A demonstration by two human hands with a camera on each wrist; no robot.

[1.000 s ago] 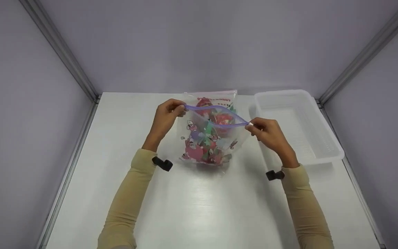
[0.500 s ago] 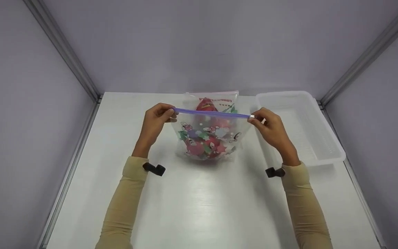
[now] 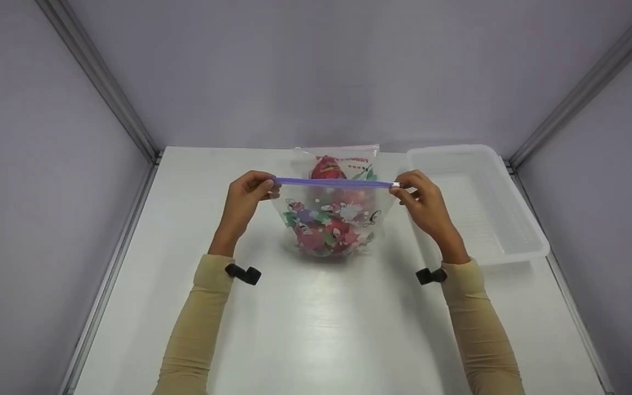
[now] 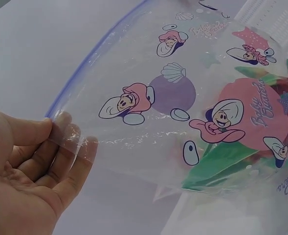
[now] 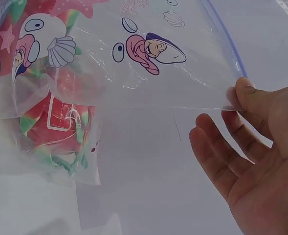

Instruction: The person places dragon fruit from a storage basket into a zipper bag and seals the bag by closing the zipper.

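A clear zip bag (image 3: pixel 327 219) with a purple zip strip hangs upright between both hands, its strip pulled straight across. Pink and purple cartoon oysters are printed on its front. Red and green contents show through the lower part. At the strip's left end, my left hand (image 3: pixel 242 206) pinches the top corner between thumb and fingers. The opposite corner is pinched by my right hand (image 3: pixel 428 206), where a small white piece sits at the strip's end. In the right wrist view the thumb presses that corner against the index finger, the other fingers spread loosely.
Behind the held bag stands another clear bag (image 3: pixel 360 159) with a pink top strip and red contents. A white plastic basket (image 3: pixel 513 257) stands at the right on the white table (image 3: pixel 316 340). Grey panels enclose the back and sides.
The mouth of the purple-strip bag was spread apart a second ago; now its two edges lie together in a straight line. My left hand has moved left and slightly down.
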